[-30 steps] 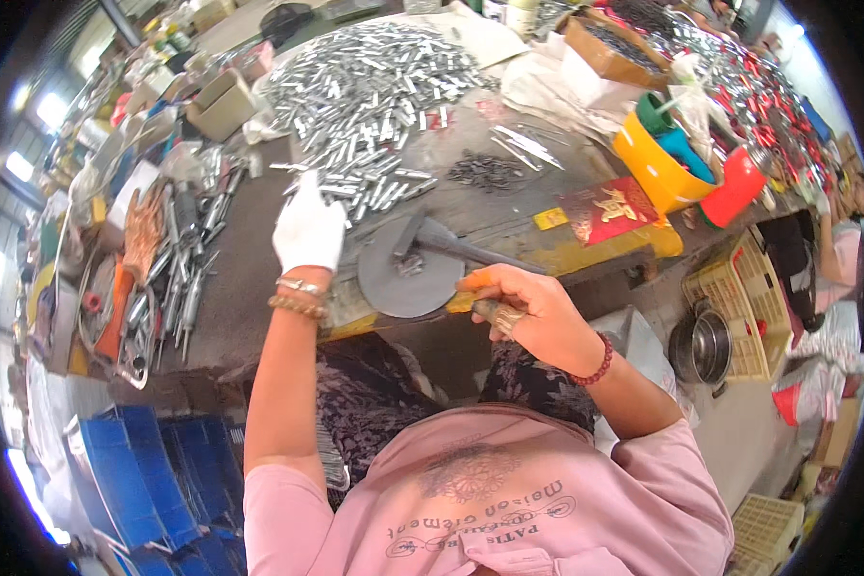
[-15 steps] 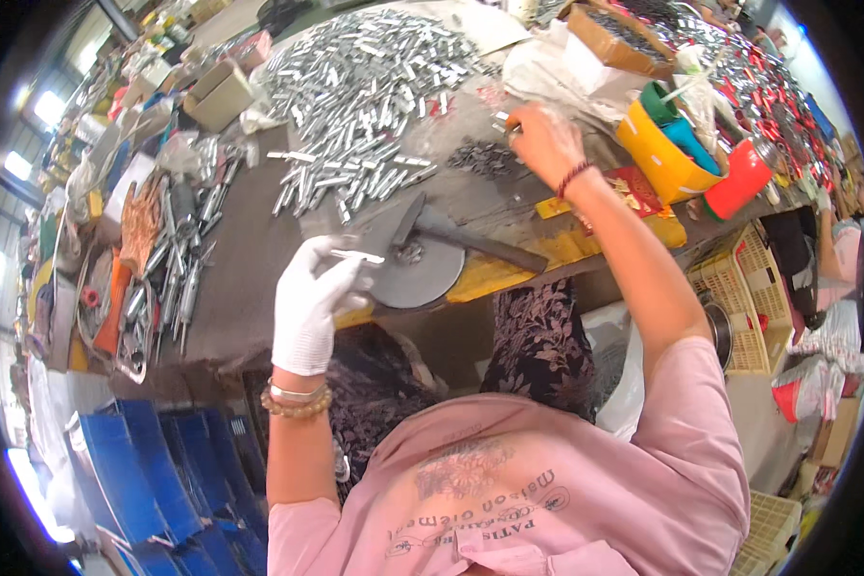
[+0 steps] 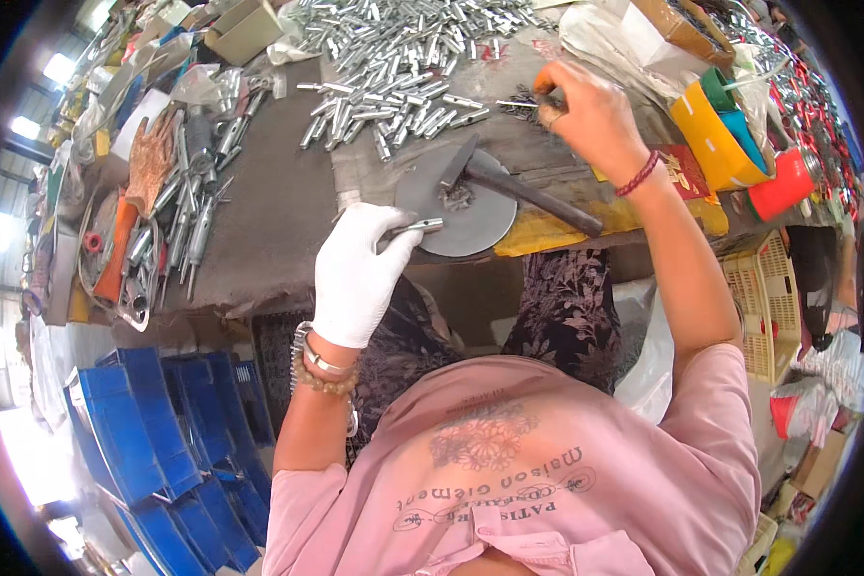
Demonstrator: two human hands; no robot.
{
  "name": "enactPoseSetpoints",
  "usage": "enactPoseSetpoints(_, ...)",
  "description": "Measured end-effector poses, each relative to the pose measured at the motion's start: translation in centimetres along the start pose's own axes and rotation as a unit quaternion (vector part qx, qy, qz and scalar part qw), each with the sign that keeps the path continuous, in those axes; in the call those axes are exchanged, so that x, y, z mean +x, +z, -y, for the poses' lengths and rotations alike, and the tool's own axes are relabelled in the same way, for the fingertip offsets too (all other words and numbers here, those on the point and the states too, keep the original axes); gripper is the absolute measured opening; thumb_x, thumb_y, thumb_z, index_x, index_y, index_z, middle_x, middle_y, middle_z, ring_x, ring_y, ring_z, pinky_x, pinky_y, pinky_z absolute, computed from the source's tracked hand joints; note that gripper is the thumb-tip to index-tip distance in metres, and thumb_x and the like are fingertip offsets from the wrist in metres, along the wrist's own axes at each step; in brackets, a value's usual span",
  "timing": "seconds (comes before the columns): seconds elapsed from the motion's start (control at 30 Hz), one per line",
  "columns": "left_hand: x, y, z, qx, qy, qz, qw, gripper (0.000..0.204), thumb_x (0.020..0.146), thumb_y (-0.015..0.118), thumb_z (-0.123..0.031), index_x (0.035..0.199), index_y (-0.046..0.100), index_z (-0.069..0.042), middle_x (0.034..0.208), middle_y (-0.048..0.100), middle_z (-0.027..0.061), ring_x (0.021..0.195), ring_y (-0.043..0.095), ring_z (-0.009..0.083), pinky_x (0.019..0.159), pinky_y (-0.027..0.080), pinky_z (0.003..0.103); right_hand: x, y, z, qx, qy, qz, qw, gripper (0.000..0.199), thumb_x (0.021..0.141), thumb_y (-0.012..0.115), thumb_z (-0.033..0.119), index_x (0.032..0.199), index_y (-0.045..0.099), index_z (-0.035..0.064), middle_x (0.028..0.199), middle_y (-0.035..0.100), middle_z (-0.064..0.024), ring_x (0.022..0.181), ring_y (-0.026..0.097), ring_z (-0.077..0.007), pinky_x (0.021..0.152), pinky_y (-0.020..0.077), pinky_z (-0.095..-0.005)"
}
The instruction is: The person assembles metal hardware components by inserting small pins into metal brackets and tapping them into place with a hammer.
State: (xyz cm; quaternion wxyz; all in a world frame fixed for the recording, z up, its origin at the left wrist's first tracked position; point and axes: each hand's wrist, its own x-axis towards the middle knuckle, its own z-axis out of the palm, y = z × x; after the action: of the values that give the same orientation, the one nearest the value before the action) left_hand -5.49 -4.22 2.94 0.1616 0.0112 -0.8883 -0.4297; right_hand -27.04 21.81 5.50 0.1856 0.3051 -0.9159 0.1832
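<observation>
My left hand (image 3: 357,274), in a white glove, is closed with thumb and fingertips on a short silver metal tube (image 3: 420,227) at the left edge of a round grey plate (image 3: 480,226). A hammer (image 3: 538,198) lies across that plate, its head on it and its handle reaching to the right. Bare and curled, my right hand (image 3: 595,113) is over a small pile of dark metal bits (image 3: 521,112). A thin silver piece sticks out left of its fingers; whether they grip it I cannot make out.
A large heap of silver tubes (image 3: 394,106) covers the far table. Tools and an orange-brown glove (image 3: 151,163) lie at the left. A yellow container (image 3: 715,134), a red bottle (image 3: 785,184) and a brown carton (image 3: 677,29) stand at the right. Blue bins (image 3: 139,422) are below left.
The view has shifted, so the table sits higher and further right. My left fingers have closed more around the tube, which now points right. My right hand stays by the dark bits, fingers curled.
</observation>
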Motion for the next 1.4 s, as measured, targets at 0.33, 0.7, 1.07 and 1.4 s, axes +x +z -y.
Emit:
enactPoseSetpoints(0.33,0.3,-0.5,-1.4,0.153,0.089,0.007,0.984,0.023,0.085,0.079,-0.006,0.108,0.078,-0.003,0.101,0.069,0.0127,0.100,0.068,0.0317,0.092,0.055,0.039,-0.5,0.4,-1.2,0.063,0.000,0.029,0.998,0.022,0.089,0.074,0.013,0.111,0.078,0.0127,0.112,0.074,-0.0099,0.108,0.072,-0.0345,0.094,0.0563,-0.0470)
enactPoseSetpoints(0.7,0.0,-0.5,-1.5,0.161,0.096,0.007,0.982,0.027,0.085,0.082,-0.011,0.111,0.078,-0.005,0.106,0.070,0.0120,0.104,0.067,0.0316,0.094,0.054,0.040,1.7,3.5,0.9,-0.050,-0.038,0.089,0.994,0.019,0.089,0.074,0.011,0.108,0.075,0.0098,0.114,0.069,-0.0102,0.105,0.072,-0.0373,0.088,0.0581,-0.0510)
enactPoseSetpoints(1.07,0.4,0.6,-1.2,0.149,0.088,-0.019,0.985,0.021,0.085,0.083,-0.013,0.105,0.081,-0.006,0.098,0.070,0.0103,0.099,0.065,0.0295,0.089,0.052,0.038,1.1,2.7,0.4,-0.070,-0.060,0.086,0.992,0.024,0.085,0.074,0.006,0.109,0.069,0.0087,0.109,0.069,-0.0104,0.103,0.071,-0.0370,0.088,0.0574,-0.0486)
enactPoseSetpoints(1.4,0.5,0.6,-1.1,0.116,0.085,0.001,0.990,0.012,0.088,0.081,-0.016,0.098,0.080,-0.009,0.095,0.070,0.0089,0.096,0.065,0.0290,0.086,0.052,0.040,-1.8,-1.1,3.9,0.089,-0.115,0.026,0.989,0.029,0.083,0.075,0.004,0.110,0.068,0.0079,0.102,0.069,-0.0111,0.096,0.071,-0.0327,0.085,0.0578,-0.0449)
